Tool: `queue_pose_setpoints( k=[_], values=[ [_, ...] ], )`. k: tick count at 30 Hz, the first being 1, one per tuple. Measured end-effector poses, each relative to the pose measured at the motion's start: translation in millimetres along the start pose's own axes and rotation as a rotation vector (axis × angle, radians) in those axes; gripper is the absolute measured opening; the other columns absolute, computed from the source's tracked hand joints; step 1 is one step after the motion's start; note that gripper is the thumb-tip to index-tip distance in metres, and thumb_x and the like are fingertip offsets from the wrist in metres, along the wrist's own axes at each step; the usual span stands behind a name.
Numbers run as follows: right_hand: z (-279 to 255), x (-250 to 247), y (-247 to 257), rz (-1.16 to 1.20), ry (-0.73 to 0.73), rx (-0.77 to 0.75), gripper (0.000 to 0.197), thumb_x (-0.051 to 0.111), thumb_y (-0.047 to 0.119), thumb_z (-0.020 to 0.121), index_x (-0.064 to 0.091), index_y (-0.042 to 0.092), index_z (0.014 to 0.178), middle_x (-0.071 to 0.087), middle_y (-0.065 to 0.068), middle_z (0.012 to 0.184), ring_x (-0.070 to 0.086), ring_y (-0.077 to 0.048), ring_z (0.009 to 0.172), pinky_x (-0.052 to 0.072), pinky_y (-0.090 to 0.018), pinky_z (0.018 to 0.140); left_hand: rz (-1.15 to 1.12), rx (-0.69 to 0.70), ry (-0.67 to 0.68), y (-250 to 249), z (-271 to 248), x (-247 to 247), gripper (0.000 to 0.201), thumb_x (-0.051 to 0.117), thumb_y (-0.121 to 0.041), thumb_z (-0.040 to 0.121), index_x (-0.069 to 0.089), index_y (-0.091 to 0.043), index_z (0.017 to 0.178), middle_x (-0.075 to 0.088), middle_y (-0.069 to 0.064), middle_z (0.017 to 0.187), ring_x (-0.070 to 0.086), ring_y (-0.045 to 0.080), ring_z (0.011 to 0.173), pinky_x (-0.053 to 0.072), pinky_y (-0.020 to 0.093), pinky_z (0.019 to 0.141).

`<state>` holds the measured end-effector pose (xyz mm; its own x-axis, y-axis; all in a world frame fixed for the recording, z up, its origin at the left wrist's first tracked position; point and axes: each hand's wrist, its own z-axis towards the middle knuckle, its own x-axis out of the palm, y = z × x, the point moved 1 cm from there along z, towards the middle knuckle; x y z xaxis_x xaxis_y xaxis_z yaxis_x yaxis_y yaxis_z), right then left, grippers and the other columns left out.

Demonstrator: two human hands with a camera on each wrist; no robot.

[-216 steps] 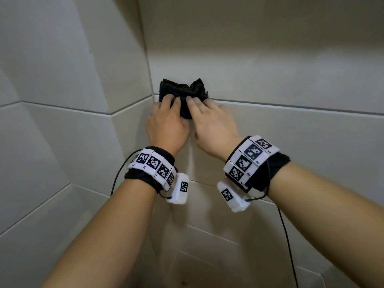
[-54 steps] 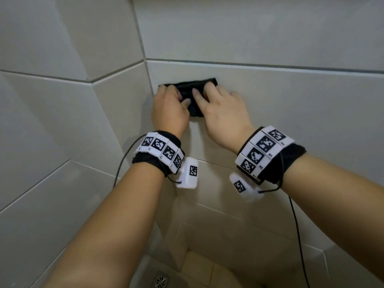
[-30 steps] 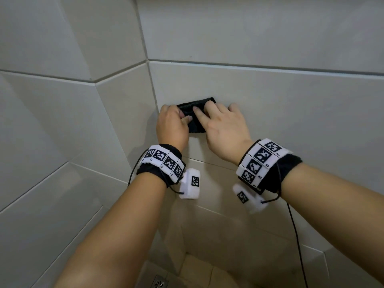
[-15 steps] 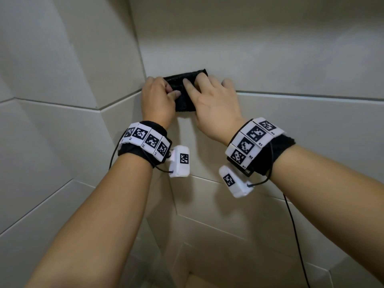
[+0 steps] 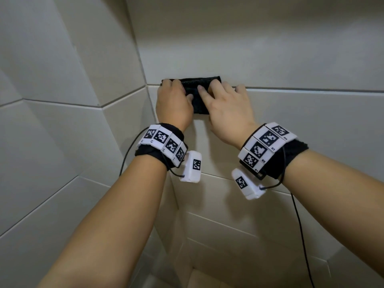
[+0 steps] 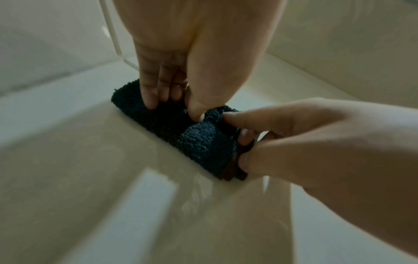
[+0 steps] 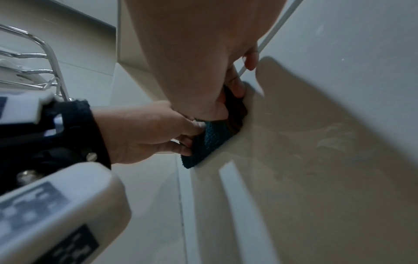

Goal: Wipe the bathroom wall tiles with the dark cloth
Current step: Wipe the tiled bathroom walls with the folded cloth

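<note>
The dark cloth (image 5: pixel 200 104) is bunched into a short roll and pressed against the beige wall tile (image 5: pixel 311 125), just right of the room corner, with its top edge on the horizontal grout line. My left hand (image 5: pixel 174 102) covers its left end; in the left wrist view its fingers and thumb (image 6: pixel 172 96) dig into the cloth (image 6: pixel 199 141). My right hand (image 5: pixel 226 109) lies on the right end, and its curled fingers (image 6: pixel 245 137) pinch that edge. In the right wrist view both hands, left hand (image 7: pixel 147 132) and right hand (image 7: pixel 192 53), clamp the cloth (image 7: pixel 212 141) to the wall.
The wall corner (image 5: pixel 145 104) runs vertically just left of my left hand, with the side wall (image 5: pixel 62 142) beyond it. A chrome wire rack (image 7: pixel 34 71) hangs on the left in the right wrist view. Black cables (image 5: pixel 299 225) trail from both wristbands.
Over the last second both hands slid the cloth up the tile from its middle to the grout line. Since half a second ago they have hardly shifted.
</note>
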<state>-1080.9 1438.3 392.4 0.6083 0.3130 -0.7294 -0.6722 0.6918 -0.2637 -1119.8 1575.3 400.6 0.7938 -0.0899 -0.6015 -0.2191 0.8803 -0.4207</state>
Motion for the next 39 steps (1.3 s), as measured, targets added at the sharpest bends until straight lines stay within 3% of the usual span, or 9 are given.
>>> queue_pose_setpoints(
  k=[10,13,16,19,23,32,39],
  values=[
    [-55,-25,-54,-0.108,0.078,0.122,0.064,0.054,0.019,0.081,0.045,0.018,0.144,0.053,-0.011,0.11,0.052,-0.033,0.1,0.036,-0.041,0.076,0.001,0.093,0.056,-67,-36,18,0.023,0.061,-0.024,0.095,0.059,-0.005,0.108,0.051,0.013,0.122,0.048,0.031,0.114,0.042,0.04,0.082],
    [-65,-30,-61,-0.13,0.092,0.144,0.064,0.054,0.019,0.082,0.045,0.018,0.145,0.054,-0.01,0.11,0.052,-0.033,0.1,0.037,-0.04,0.075,-0.034,0.142,0.063,-73,-44,19,0.018,0.059,-0.02,0.094,0.059,-0.005,0.105,0.052,0.012,0.119,0.049,0.03,0.11,0.042,0.04,0.077],
    [-66,-31,-59,-0.141,0.105,0.155,0.065,0.055,0.02,0.081,0.045,0.017,0.145,0.055,-0.01,0.112,0.053,-0.032,0.1,0.037,-0.039,0.075,-0.112,0.22,0.016,-63,-52,19,0.015,0.059,-0.009,0.088,0.061,-0.006,0.102,0.055,0.012,0.114,0.054,0.031,0.103,0.049,0.043,0.073],
    [-64,-31,-55,-0.122,0.097,0.17,0.064,0.056,0.02,0.079,0.046,0.018,0.143,0.056,-0.011,0.112,0.053,-0.033,0.1,0.037,-0.039,0.073,-0.13,0.306,-0.026,-49,-62,22,0.033,0.057,-0.003,0.08,0.063,-0.006,0.113,0.056,0.011,0.12,0.055,0.031,0.102,0.052,0.042,0.07],
    [-63,-30,-52,-0.105,0.106,0.18,0.065,0.055,0.018,0.079,0.045,0.017,0.143,0.055,-0.011,0.113,0.053,-0.034,0.101,0.038,-0.039,0.073,-0.073,0.362,-0.015,-39,-73,28,0.056,0.054,-0.001,0.074,0.057,-0.008,0.129,0.051,0.011,0.137,0.052,0.031,0.11,0.052,0.042,0.076],
    [-43,-25,-28,-0.067,0.162,0.144,0.066,0.05,0.015,0.084,0.038,0.013,0.148,0.053,-0.012,0.117,0.05,-0.034,0.106,0.039,-0.041,0.075,-0.01,0.307,-0.026,-16,-56,23,0.06,0.056,-0.005,0.072,0.053,-0.01,0.131,0.046,0.009,0.143,0.05,0.031,0.115,0.051,0.04,0.071],
    [5,-13,23,-0.043,0.197,0.069,0.064,0.04,0.019,0.091,0.025,0.013,0.153,0.045,-0.012,0.132,0.045,-0.033,0.117,0.036,-0.042,0.086,0.021,0.183,-0.005,38,-35,8,0.059,0.054,-0.003,0.076,0.051,-0.009,0.134,0.041,0.009,0.149,0.048,0.033,0.12,0.049,0.044,0.079]
  ],
)
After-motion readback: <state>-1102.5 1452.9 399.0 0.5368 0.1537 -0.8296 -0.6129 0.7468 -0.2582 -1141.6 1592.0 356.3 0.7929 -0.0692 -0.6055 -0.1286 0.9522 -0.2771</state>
